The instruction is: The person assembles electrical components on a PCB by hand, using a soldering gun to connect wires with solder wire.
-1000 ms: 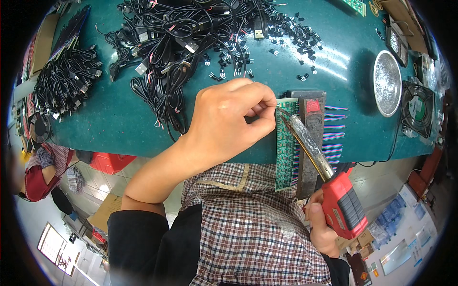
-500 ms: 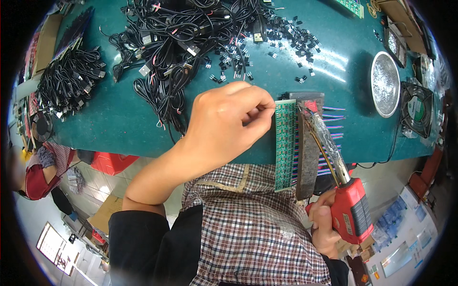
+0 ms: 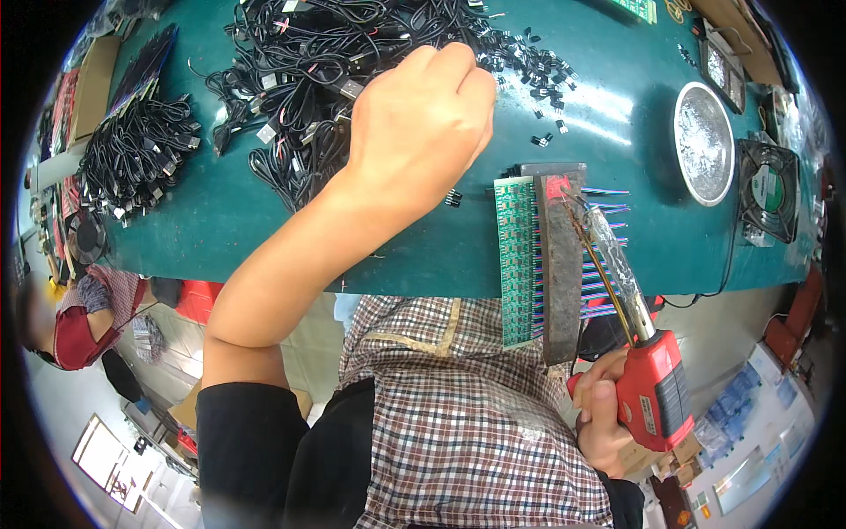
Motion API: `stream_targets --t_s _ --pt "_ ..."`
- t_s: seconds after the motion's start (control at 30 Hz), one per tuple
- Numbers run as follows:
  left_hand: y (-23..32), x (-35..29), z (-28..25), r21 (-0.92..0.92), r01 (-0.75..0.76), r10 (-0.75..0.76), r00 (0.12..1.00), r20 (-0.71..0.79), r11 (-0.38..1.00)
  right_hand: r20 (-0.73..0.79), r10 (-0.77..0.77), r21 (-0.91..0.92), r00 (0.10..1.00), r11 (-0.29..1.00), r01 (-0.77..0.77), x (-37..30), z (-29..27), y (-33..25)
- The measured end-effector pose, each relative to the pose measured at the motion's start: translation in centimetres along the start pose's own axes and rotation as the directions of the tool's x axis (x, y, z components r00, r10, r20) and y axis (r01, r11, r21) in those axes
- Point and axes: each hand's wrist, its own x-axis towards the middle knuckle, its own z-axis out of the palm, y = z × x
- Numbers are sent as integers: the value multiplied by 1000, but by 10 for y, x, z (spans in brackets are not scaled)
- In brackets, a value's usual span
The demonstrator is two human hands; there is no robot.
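green circuit board [image 3: 516, 264] stands out near the table's [image 3: 432, 256] front edge, its lower part reaching past that edge toward the checked apron [image 3: 458, 406]. a dark, heavy-looking bar [image 3: 560, 273] lies along the board's right side, and thin coloured wires [image 3: 608, 191] show on both sides of the bar, spreading out to the right.

the right hand [image 3: 604, 414] is wrapped around the red handle of a soldering iron [image 3: 652, 388]; the iron's tip is over the upper end of the bar, by a red patch, and i cannot tell whether it touches. the left hand [image 3: 423, 123] is above the near side of a big heap of black cables [image 3: 291, 53], back upward, fingers curled in and hidden, so whether it holds anything cannot be told.

as for progress, the coloured wires look to be in place along the board's length, which i judge a finished part. no black cable is seen running to the board's left edge, and the joints are too small to check. plenty looks left: the heap is large, and many small black components [image 3: 542, 70] lie loose beside it. a second bunch of cables [image 3: 141, 159] lies well apart at the far left.
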Motion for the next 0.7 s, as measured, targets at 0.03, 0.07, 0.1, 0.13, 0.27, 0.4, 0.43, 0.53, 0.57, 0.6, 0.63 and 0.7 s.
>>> stream_targets --t_s 0.03,0.07,0.1,0.13,0.27,0.4,0.43,0.53,0.57,0.6,0.63,0.7 --pt "1 1 -3 0 6 -6 1000 -23 1000 0 -11 -7 1000 1000 11 1 2 0" --pt "2 0 -5 -1 4 -4 1000 -22 1000 -1 -19 -16 1000 1000 19 1 3 0" --pt "5 -2 -9 -75 69 -70 997 -12 995 -2 -28 -25 1000 999 28 1 3 1" --pt "9 -4 -13 -147 133 -135 991 3 980 -3 -37 -33 999 999 37 0 2 3" --pt "18 -21 -35 -480 283 -243 959 144 830 -9 -67 -71 998 995 66 -9 0 5" --pt "30 -39 -45 -619 428 -271 902 335 658 -5 -103 -111 995 989 102 -4 3 5" --pt "32 -42 -44 -620 429 -272 902 336 657 -3 -112 -121 994 986 111 -2 4 3" --pt "36 -52 -38 -659 457 -310 889 335 598 6 -143 -152 990 978 143 -5 3 5" --pt "37 -53 -36 -661 456 -309 890 335 595 6 -141 -155 990 978 141 -4 3 1" --pt "38 -53 -34 -670 469 -318 883 345 576 -3 20 111 1000 994 -20 -2 3 -6" --pt "39 -53 -33 -677 481 -326 876 354 557 30 178 367 984 913 -177 -1 4 -10" --pt "42 -52 -33 -690 496 -351 867 355 528 39 105 258 994 960 -112 2 3 -9"
